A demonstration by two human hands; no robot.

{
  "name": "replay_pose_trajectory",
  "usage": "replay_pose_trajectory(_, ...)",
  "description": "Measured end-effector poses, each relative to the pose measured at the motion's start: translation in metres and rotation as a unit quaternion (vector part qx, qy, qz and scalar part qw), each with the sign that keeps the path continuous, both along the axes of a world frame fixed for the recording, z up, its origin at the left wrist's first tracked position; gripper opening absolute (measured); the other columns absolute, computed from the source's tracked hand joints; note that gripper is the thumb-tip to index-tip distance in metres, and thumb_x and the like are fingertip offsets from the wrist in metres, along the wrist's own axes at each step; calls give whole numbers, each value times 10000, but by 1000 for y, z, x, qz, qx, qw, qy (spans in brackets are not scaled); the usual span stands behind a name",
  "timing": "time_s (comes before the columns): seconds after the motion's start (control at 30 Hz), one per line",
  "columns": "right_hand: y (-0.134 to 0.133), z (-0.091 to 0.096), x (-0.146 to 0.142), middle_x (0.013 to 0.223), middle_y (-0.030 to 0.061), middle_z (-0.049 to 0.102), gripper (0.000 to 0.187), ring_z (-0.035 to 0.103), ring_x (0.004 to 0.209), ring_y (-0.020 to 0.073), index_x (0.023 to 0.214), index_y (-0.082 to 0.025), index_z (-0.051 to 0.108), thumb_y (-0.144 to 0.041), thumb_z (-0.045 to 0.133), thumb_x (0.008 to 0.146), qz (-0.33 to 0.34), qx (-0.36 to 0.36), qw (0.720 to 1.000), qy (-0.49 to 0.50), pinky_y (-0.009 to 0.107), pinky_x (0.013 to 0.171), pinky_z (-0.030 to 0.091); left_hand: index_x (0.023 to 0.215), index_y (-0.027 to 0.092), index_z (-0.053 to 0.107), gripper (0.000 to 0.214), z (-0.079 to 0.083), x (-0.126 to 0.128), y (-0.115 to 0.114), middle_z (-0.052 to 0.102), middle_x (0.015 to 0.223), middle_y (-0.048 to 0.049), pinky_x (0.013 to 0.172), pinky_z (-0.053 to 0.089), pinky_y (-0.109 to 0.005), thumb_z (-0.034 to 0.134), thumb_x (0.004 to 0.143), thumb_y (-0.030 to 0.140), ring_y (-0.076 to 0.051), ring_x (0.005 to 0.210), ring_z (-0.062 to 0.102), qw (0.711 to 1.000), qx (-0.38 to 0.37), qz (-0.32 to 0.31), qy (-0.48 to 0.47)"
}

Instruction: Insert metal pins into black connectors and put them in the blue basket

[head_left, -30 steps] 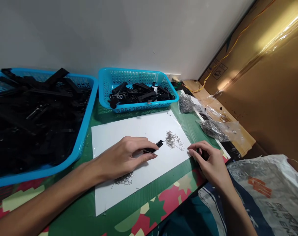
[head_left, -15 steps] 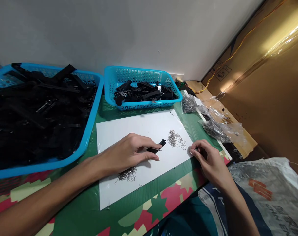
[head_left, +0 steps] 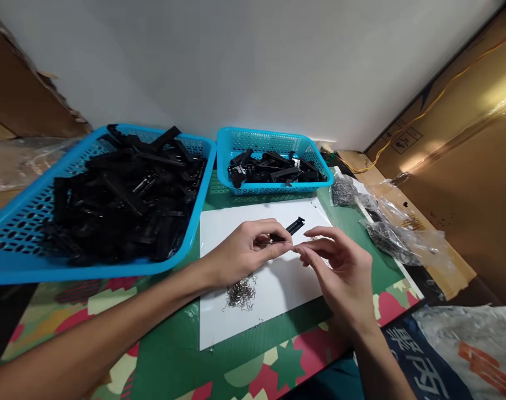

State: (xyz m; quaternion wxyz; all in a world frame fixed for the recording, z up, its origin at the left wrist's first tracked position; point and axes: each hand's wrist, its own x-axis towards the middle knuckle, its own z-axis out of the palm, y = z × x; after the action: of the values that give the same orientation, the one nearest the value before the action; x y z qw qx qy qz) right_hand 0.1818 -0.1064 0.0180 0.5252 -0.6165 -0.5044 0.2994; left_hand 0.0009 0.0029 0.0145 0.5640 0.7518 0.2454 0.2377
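Observation:
My left hand [head_left: 247, 253] is closed on a slim black plastic part [head_left: 289, 229], lifted a little above the white sheet [head_left: 278, 283]. Its far end sticks out toward the small basket. My right hand [head_left: 340, 272] hovers just right of it, thumb and forefinger pinched close to the part's near end; whatever they hold is too small to make out. A small heap of thin metal wire springs [head_left: 241, 293] lies on the sheet under my left wrist. A second heap is mostly hidden behind my right hand.
A large blue basket [head_left: 36, 261] heaped with black parts stands at the left. A smaller blue basket [head_left: 278, 189] with fewer black parts sits at the back. Clear bags of metal springs [head_left: 388, 236] lie at the right, beside a cardboard wall [head_left: 478, 183]. A printed sack [head_left: 465, 350] is at lower right.
My left hand lifted the black part off the sheet. My right hand moved left from the sheet's edge to meet it. The view swung left, showing more of the large basket.

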Motion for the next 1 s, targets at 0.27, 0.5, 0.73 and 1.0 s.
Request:
replay_pose_trajectory(0.27,7,0,-7,827,23,772,50,740,719,181,892,-226,730,-237,758,932,7,16,999,-32,307,686,613,1003,179,682,234,-2,-1,0,630,994,-26,642,417,-238,584,1049,387,-133,780,567,1000,11,-20,8)
replay_pose_trajectory(0.5,13,-2,-11,823,36,780,63,710,663,170,900,-215,773,-267,753,930,10,-3,1000,19,306,652,611,957,167,658,219,1,-2,1,591,932,-4,571,356,-224,583,1031,359,-96,681,502,1000,-16,-7,11)
replay_pose_trajectory(0.73,12,2,-3,756,43,764,170,706,699,192,830,-210,809,-351,758,909,40,-53,997,25,299,635,569,976,171,677,225,1,-2,2,625,985,-24,622,406,-235,572,1044,359,-118,731,548,1000,1,-16,20)
replay_pose_trajectory(1.0,6,-3,36,642,35,677,253,526,572,149,725,-179,761,-400,782,846,-50,-96,990,-94,279,535,395,1485,272,596,403,-7,-5,0,789,1137,-37,825,507,-293,532,1097,357,-188,876,715,990,109,-40,86)
